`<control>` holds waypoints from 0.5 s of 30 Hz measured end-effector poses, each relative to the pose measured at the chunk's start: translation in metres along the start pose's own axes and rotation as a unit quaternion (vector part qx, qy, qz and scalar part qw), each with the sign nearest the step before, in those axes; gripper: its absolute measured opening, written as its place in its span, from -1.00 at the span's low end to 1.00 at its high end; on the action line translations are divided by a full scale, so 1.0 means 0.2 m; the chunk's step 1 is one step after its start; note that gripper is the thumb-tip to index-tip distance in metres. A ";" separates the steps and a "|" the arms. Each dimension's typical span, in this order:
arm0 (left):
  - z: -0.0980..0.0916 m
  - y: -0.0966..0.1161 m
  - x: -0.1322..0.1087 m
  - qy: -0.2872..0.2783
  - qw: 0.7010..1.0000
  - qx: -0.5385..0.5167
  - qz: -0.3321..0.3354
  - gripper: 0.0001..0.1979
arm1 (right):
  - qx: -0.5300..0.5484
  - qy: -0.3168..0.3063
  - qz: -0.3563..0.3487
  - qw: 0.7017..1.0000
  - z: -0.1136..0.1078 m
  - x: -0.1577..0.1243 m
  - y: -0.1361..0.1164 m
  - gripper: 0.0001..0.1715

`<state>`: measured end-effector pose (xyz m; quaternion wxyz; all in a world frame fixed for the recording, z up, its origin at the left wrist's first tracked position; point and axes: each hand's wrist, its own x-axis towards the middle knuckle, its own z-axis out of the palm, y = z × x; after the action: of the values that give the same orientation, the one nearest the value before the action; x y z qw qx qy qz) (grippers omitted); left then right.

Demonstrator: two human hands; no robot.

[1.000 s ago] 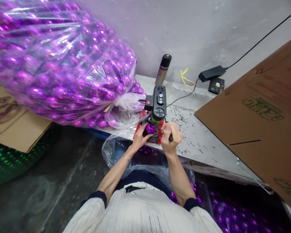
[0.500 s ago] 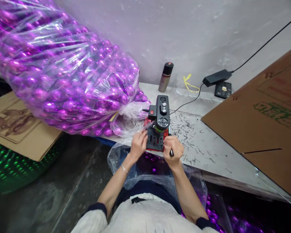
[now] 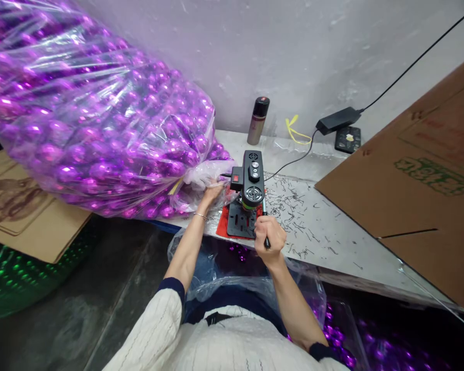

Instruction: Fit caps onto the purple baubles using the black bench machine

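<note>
My right hand (image 3: pixel 270 236) is wrapped round the black grip of a lever (image 3: pixel 267 242) on a small black bench press (image 3: pixel 252 178). Two round vents, silver buttons and a red switch show on the machine's top. Its slotted black base plate (image 3: pixel 240 220) rests on a red sheet (image 3: pixel 222 224). My left hand (image 3: pixel 212 192) reaches into the gathered mouth of a clear plastic bag (image 3: pixel 203 178), left of the press. Plastic covers its fingertips, so I cannot make out what they touch. Shiny purple balls (image 3: pixel 112 170) fill that bag.
Small dark wire-like bits (image 3: pixel 290 206) litter the bench right of the press. Behind stand a spray can (image 3: pixel 259 121), a yellow tie (image 3: pixel 296 131) and a corded power adapter (image 3: pixel 338 120). A cardboard box (image 3: pixel 417 190) blocks the right. More purple balls (image 3: pixel 334 335) lie below the bench.
My left hand has moved from beside the press's base plate, forward and left into the bag's mouth. My right hand stays on the lever. The whole view has shifted slightly.
</note>
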<state>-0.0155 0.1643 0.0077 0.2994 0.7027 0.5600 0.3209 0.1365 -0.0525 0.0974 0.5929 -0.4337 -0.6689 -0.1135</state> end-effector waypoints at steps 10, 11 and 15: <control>-0.01 0.09 -0.06 0.051 0.989 -0.128 -0.056 -0.65 | -0.004 0.004 -0.003 1.000 0.00 0.00 0.00 -0.72; -0.02 0.10 -0.09 0.054 0.984 -0.157 -0.062 -0.63 | -0.006 0.005 -0.003 1.000 0.00 0.00 0.01 -0.72; -0.11 0.13 -0.25 0.065 0.933 -0.330 -0.125 -0.61 | -0.007 -0.002 -0.006 1.000 0.00 0.00 0.01 -0.72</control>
<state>-0.0249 0.1120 0.0365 0.5155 0.4658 0.5241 0.4926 0.1383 -0.0515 0.0972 0.5882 -0.4339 -0.6717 -0.1207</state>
